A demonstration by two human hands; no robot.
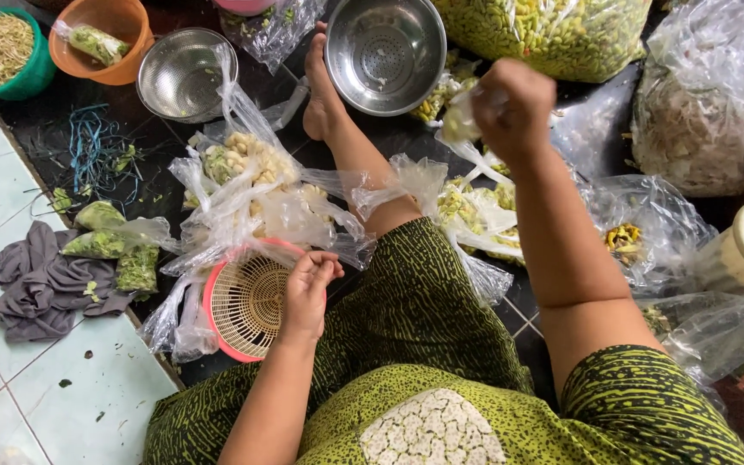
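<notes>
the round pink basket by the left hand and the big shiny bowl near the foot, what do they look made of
The round pink-rimmed basket with a cream lattice looks like moulded plastic: matte, with an even woven-style grid. The left hand rests on its edge. The big perforated silver bowl looks like polished steel, judging by its mirror-like reflections and punched drain holes.

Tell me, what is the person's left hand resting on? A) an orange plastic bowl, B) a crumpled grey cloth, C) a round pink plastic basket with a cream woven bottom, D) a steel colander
C: the left hand lies on the rim of the round pink plastic basket, while the steel colander, crumpled grey cloth and orange plastic bowl lie apart from it.
</notes>
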